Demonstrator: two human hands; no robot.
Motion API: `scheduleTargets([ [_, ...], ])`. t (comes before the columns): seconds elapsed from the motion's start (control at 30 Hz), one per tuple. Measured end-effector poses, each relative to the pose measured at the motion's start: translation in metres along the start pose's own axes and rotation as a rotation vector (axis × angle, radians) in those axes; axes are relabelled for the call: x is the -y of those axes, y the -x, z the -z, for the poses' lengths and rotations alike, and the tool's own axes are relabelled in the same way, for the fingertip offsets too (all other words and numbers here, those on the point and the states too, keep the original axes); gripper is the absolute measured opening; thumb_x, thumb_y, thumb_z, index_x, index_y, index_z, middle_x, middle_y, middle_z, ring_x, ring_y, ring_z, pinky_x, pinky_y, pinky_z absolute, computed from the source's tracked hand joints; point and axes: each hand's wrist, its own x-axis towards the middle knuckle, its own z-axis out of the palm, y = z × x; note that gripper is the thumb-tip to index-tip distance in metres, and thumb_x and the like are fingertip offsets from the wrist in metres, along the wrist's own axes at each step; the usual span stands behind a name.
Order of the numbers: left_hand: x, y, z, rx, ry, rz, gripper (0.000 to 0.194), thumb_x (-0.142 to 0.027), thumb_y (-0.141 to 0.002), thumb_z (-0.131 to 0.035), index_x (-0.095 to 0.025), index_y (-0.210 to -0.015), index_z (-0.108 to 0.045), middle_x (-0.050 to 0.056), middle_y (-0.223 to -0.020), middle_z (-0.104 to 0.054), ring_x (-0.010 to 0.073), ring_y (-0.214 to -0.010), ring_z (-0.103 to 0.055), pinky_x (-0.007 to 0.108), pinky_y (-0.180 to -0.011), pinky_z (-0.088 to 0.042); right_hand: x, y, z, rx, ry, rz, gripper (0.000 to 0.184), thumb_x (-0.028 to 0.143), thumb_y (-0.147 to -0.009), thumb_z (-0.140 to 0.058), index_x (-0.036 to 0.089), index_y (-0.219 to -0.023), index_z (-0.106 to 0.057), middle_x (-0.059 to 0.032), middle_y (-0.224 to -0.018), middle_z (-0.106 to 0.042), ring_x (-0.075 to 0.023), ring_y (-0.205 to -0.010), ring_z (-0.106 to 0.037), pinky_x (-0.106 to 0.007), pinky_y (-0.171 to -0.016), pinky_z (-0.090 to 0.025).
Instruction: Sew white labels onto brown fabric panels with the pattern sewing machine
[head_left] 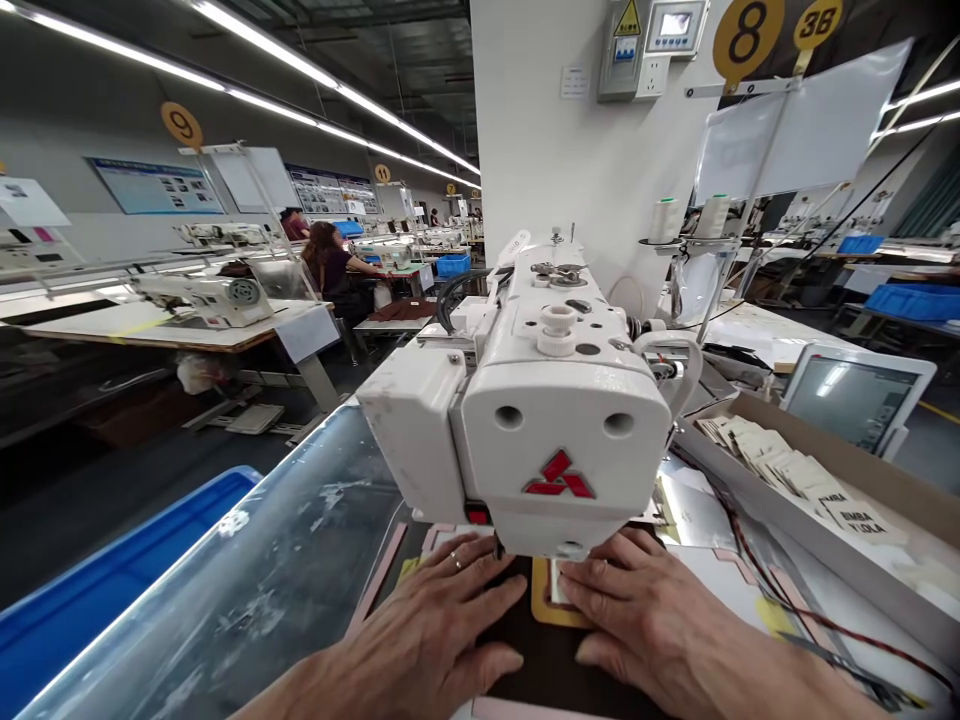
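Under the head of a white sewing machine (pixel 570 450) lies a dark brown piece of material (pixel 529 660). My left hand (pixel 442 620) rests flat on its left part, fingers spread and a ring on one finger. On the right, my right hand (pixel 645 610) lies with stretched fingers, its fingertips at a light label in a yellow frame (pixel 547 600). Both hands press from above and grasp nothing that I can see. The machine's head hides the needle area and the far part of the material.
A cardboard box (pixel 817 530) with printed cream labels (pixel 795 465) stands at the right, before a tablet screen (pixel 855 395). Thread cones (pixel 712 215) stand behind. A blue bin (pixel 127 590) is at lower left. A person (pixel 330 260) sits at another table.
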Motion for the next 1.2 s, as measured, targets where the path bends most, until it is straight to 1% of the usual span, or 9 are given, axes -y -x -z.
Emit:
scheduleTargets([
  [0.1, -0.001, -0.001, 0.001, -0.008, 0.065, 0.041, 0.053, -0.037, -0.099, -0.065, -0.029, -0.15, -0.053, 0.004, -0.155, -0.054, 0.0335, -0.144, -0.049, 0.055, -0.12, -0.041, 0.002, -0.001, 0.001, 0.023, -0.012, -0.019, 0.043, 0.048, -0.108, -0.054, 0.024, -0.143, -0.061, -0.0002, -0.139, -0.067, -0.0281, -0.12, -0.058, -0.047, -0.111, -0.043],
  [0.23, 0.0, -0.001, 0.002, 0.005, 0.118, 0.07, 0.059, -0.037, -0.097, -0.067, -0.029, -0.153, -0.05, 0.005, -0.155, -0.054, 0.0356, -0.144, -0.049, 0.058, -0.12, -0.04, 0.003, -0.001, 0.001, 0.02, -0.031, -0.025, 0.044, 0.048, -0.108, -0.055, 0.023, -0.144, -0.06, -0.0004, -0.139, -0.067, -0.028, -0.12, -0.058, -0.047, -0.11, -0.043],
  [0.4, -0.006, -0.006, 0.011, 0.013, 0.138, 0.12, 0.056, -0.027, -0.09, -0.071, -0.027, -0.144, -0.057, 0.006, -0.149, -0.061, 0.0371, -0.141, -0.052, 0.061, -0.117, -0.041, 0.003, -0.001, 0.002, 0.029, -0.042, -0.025, 0.043, 0.046, -0.107, -0.057, 0.024, -0.144, -0.06, -0.0001, -0.141, -0.066, -0.0279, -0.122, -0.057, -0.048, -0.113, -0.04],
  [0.5, -0.008, -0.009, 0.013, -0.016, 0.174, 0.118, 0.051, -0.023, -0.086, -0.072, -0.027, -0.135, -0.062, 0.005, -0.141, -0.066, 0.0357, -0.138, -0.054, 0.057, -0.117, -0.041, 0.003, -0.001, 0.002, 0.023, -0.044, -0.027, 0.042, 0.045, -0.107, -0.056, 0.025, -0.144, -0.059, -0.0004, -0.14, -0.066, -0.028, -0.122, -0.057, -0.048, -0.112, -0.041],
  [0.6, -0.008, -0.009, 0.012, -0.06, 0.185, 0.104, 0.054, -0.022, -0.084, -0.073, -0.029, -0.137, -0.061, 0.005, -0.141, -0.066, 0.0343, -0.139, -0.054, 0.054, -0.119, -0.039, 0.004, 0.0, 0.002, 0.018, -0.051, -0.034, 0.041, 0.046, -0.107, -0.056, 0.026, -0.143, -0.06, 0.0001, -0.139, -0.067, -0.0281, -0.122, -0.057, -0.048, -0.111, -0.041],
  [0.83, -0.007, -0.009, 0.014, 0.032, 0.164, 0.127, 0.055, -0.023, -0.087, -0.07, -0.028, -0.14, -0.058, 0.006, -0.149, -0.06, 0.0374, -0.143, -0.048, 0.062, -0.119, -0.036, 0.004, -0.001, 0.002, 0.037, -0.03, -0.038, 0.043, 0.047, -0.107, -0.056, 0.023, -0.142, -0.06, -0.0012, -0.137, -0.067, -0.0289, -0.119, -0.058, -0.048, -0.11, -0.042],
  [0.97, -0.009, -0.011, 0.017, 0.071, 0.163, 0.15, 0.055, -0.025, -0.089, -0.07, -0.028, -0.142, -0.057, 0.005, -0.149, -0.06, 0.0373, -0.145, -0.047, 0.064, -0.119, -0.035, 0.003, -0.002, 0.002, 0.018, -0.015, -0.017, 0.037, 0.045, -0.107, -0.057, 0.022, -0.134, -0.066, -0.0018, -0.136, -0.068, -0.0288, -0.118, -0.059, -0.047, -0.108, -0.043],
  [1.1, -0.01, -0.011, 0.017, 0.087, 0.158, 0.158, 0.055, -0.026, -0.089, -0.07, -0.027, -0.143, -0.057, 0.006, -0.151, -0.058, 0.0397, -0.146, -0.045, 0.066, -0.119, -0.035, 0.002, -0.002, 0.001, 0.014, -0.018, -0.018, 0.04, 0.045, -0.106, -0.058, 0.022, -0.138, -0.063, -0.0015, -0.136, -0.068, -0.0286, -0.118, -0.059, -0.047, -0.108, -0.044],
  [1.2, -0.009, -0.009, 0.015, 0.077, 0.176, 0.149, 0.056, -0.025, -0.089, -0.069, -0.03, -0.143, -0.055, 0.004, -0.151, -0.058, 0.038, -0.146, -0.044, 0.067, -0.12, -0.033, 0.004, -0.003, 0.004, 0.061, -0.022, -0.035, 0.041, 0.045, -0.107, -0.056, 0.022, -0.14, -0.063, -0.001, -0.139, -0.067, -0.029, -0.12, -0.058, -0.048, -0.109, -0.044],
])
